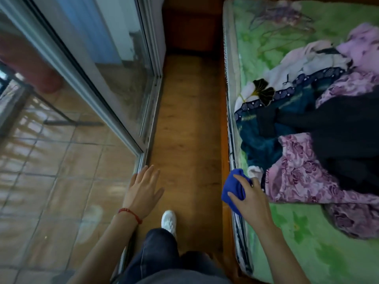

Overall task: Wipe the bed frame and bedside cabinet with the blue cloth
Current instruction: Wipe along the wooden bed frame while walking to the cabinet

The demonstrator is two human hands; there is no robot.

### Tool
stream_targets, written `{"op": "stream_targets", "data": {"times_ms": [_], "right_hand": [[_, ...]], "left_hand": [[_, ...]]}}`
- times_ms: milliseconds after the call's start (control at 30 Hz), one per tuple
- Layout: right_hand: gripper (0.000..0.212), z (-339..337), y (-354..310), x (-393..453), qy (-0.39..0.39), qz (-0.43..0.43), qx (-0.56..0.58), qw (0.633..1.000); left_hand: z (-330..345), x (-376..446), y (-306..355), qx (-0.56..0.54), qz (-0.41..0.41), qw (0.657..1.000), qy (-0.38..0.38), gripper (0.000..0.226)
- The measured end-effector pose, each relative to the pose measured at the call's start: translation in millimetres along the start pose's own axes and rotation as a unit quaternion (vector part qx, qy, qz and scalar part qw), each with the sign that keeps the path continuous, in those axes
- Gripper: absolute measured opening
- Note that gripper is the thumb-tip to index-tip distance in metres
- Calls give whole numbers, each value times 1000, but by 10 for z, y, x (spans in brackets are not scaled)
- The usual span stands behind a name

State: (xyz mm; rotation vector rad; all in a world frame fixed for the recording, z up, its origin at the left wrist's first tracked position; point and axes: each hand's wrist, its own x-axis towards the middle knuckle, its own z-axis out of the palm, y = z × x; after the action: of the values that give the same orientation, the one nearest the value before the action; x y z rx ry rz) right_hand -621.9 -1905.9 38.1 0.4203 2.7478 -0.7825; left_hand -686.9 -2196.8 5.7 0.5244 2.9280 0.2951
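Sliding glass door (86, 83): it fills the left of the scene, and its track runs from near to far beside the floor strip.
Left hand (143, 193): we see it empty, fingers spread and loose, hovering near the door track over the left edge of the wooden floor (184, 130). It grips nothing.
Foot: a white shoe (169, 221) stands on the floor between our two hands, toe pointing far.
Right hand (249, 198): we have it closed around the blue cloth (233, 190), bunched into a wad, thumb and fingers wrapped over it.
Blue cloth, place: it sits in the right hand above the near stretch of the bed's left edge, just beside the mattress side (230, 99); we cannot tell whether it touches.
Bed frame (224, 140): the wooden side rail shows as a narrow brown strip between floor and mattress. Its long axis runs near to far, straight ahead of the cloth.
Key relation: the rail lies directly under and beyond the cloth, so we judge the right hand is the one to wipe, stroking along the rail away from us.
Bedside cabinet (192, 27): dark wood at the far end of the floor strip, well apart from both hands.
Bed top: a heap of clothes (317, 130) lies on the green blanket (307, 253), right of the cloth.
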Motion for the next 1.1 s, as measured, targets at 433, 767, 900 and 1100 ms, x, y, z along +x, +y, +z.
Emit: {"op": "stream_targets", "data": {"times_ms": [433,767,900,1100], "right_hand": [[51,-512,-489,1867,38,37,12,999],[51,-1491,-613,3781,42,-34,10,999],[52,-1734,-634,4393,50,-33,25,998],[52,-1925,-716,5451,54,-13,16,998]], "left_hand": [[-456,2121,-449,10,42,999,11,55],[-889,3955,-270,25,7,1000,-3,61],[-1031,4590,-255,24,-5,1000,11,67],[-1099,5789,-340,16,7,1000,4,65]]}}
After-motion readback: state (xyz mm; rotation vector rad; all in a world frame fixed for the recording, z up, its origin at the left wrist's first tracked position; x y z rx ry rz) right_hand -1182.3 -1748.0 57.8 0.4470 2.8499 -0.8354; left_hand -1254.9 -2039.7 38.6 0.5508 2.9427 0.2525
